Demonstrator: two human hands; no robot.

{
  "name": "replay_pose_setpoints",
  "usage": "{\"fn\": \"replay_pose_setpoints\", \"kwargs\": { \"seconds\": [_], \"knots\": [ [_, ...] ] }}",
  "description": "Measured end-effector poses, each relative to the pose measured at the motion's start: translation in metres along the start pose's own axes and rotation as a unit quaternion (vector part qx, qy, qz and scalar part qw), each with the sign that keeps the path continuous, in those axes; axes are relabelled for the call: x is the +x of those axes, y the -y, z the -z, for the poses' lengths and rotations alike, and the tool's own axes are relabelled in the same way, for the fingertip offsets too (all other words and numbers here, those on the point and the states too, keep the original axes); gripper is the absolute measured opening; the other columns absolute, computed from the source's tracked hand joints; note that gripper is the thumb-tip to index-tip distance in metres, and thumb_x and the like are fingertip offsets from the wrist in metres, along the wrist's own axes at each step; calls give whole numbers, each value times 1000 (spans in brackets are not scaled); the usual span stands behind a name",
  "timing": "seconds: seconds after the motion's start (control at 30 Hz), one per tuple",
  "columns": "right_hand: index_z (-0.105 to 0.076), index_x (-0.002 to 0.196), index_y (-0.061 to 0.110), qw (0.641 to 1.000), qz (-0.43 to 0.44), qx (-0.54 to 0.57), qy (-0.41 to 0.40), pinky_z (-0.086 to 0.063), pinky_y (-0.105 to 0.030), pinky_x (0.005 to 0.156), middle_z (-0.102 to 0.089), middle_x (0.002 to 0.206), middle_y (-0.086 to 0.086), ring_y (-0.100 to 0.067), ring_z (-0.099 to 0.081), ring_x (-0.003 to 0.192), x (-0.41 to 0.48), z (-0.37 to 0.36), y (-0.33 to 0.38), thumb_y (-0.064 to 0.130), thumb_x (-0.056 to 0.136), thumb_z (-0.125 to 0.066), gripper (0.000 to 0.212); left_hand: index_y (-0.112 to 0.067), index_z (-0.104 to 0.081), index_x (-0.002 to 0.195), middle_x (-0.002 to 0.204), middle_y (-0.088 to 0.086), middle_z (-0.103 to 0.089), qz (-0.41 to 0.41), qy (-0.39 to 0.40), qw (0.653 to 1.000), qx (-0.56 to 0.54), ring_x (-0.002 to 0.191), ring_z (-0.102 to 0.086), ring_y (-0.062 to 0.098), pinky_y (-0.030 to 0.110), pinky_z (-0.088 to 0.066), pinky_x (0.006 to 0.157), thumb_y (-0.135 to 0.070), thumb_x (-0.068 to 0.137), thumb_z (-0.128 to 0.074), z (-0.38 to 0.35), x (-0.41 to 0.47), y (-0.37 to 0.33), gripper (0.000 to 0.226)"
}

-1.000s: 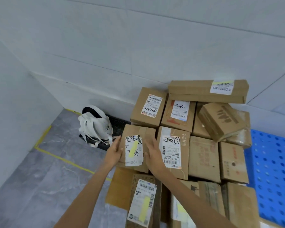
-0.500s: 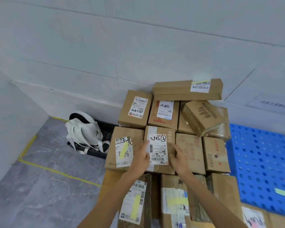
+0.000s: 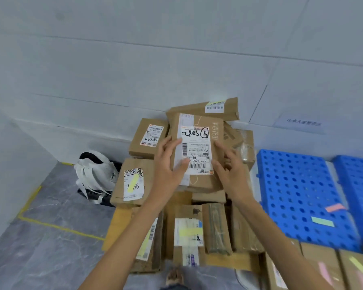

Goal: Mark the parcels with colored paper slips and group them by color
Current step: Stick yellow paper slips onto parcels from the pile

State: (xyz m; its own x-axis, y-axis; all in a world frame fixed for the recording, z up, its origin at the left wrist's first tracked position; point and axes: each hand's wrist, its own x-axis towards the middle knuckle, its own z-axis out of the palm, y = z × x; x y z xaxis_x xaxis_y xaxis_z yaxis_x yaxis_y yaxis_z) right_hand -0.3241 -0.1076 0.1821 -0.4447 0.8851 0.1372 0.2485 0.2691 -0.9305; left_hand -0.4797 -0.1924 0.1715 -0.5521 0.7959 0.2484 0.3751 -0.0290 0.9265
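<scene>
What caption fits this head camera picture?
Left hand grips a labelled box, right hand steadies it, over the parcel pile.

Parcel depot, sorting corner: a goods-handling room. Evidence: cardboard parcels [image 3: 149, 141] heaped against a bare white panelled wall [image 3: 134, 59], many bearing barcoded shipping labels [image 3: 195, 151] with handwritten codes; blue perforated plastic pallets [image 3: 298, 185] alongside; a yellow tape line [image 3: 57, 227] marking off a bay on the grey stone floor [image 3: 29, 254].
</scene>
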Motion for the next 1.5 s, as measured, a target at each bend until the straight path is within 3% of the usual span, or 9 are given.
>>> {"fn": "replay_pose_setpoints", "kwargs": {
  "seconds": [0.17, 0.37, 0.5, 0.67, 0.77, 0.87, 1.07, 1.33, 1.5],
  "knots": [
    [-49, 132, 36, 999, 27, -8, -40, -41, -8, 93, -38, 130, -3, -11, -40, 123, -42, 105, -19, 13, 93, -58, 46, -37, -46, 134, 151, -12, -21, 3, 50, 999, -9, 142, -20, 8, 45, -31, 114, -42, 83, -62, -96, -48, -47, 54],
    [-50, 121, 44, 998, -52, -28, -28, -40, -10, 88, -46, 119, 7, -8, -44, 117, -119, 245, -102, 13, 90, -61, 45, -41, -46, 130, 149, -12, -21, 44, 165, 985, 14, 141, -20, 6, 45, -36, 110, -48, 79, -66, -226, -134, -67, 55],
    [-49, 123, 36, 993, -109, -54, 2, -36, -5, 87, -46, 124, -1, 6, -42, 109, -163, 294, -159, 12, 90, -62, 43, -32, -47, 129, 147, -12, -20, 112, 212, 970, 31, 138, -26, 12, 41, -34, 112, -27, 84, -71, -290, -185, -57, 51],
    [-51, 128, 30, 983, -153, -64, 73, -43, -8, 79, -46, 126, 4, -5, -46, 114, -196, 315, -214, 16, 91, -61, 41, -28, -47, 128, 136, -13, -27, 140, 202, 966, 87, 132, -29, 6, 26, -25, 111, -23, 86, -68, -324, -229, -44, 47],
    [-58, 119, 23, 985, -167, 5, 34, -47, -13, 81, -58, 117, 11, -2, -56, 105, -191, 331, -225, 18, 94, -58, 26, -27, -46, 129, 137, -9, -33, 132, 179, 970, 100, 130, -33, 7, 28, -27, 111, -27, 90, -63, -329, -233, -47, 43],
    [-61, 106, 13, 975, -167, -135, -63, -46, -25, 77, -61, 99, 2, -11, -60, 89, -182, 355, -256, 10, 91, -60, 15, -21, -46, 132, 136, -5, -37, 135, 146, 975, 103, 129, -37, 8, 32, -29, 113, -24, 93, -58, -333, -227, -53, 41],
    [-48, 104, 6, 880, -261, -386, 92, -42, -34, 68, -51, 108, -12, -26, -53, 93, -191, 372, -312, 21, 87, -66, 29, -20, -50, 126, 127, -8, -41, 88, 68, 989, 99, 123, -39, 5, 31, -33, 110, -10, 95, -52, -339, -219, -69, 33],
    [-48, 74, 11, 907, -295, -290, 78, -42, -33, 65, -53, 73, -3, -21, -52, 72, -174, 383, -295, 29, 87, -67, 30, -22, -53, 123, 123, -16, -46, 31, 42, 996, 74, 122, -44, 2, 38, -38, 108, -5, 95, -49, -346, -211, -84, 33],
    [-56, 95, 7, 948, -297, 105, -36, -47, -16, 54, -69, 78, -8, -6, -65, 62, -153, 396, -199, 6, 86, -67, 14, -28, -60, 109, 110, -16, -62, 26, 72, 996, 54, 108, -55, -2, 27, -45, 98, -9, 93, -57, -354, -209, -115, 26]
  ]
}}
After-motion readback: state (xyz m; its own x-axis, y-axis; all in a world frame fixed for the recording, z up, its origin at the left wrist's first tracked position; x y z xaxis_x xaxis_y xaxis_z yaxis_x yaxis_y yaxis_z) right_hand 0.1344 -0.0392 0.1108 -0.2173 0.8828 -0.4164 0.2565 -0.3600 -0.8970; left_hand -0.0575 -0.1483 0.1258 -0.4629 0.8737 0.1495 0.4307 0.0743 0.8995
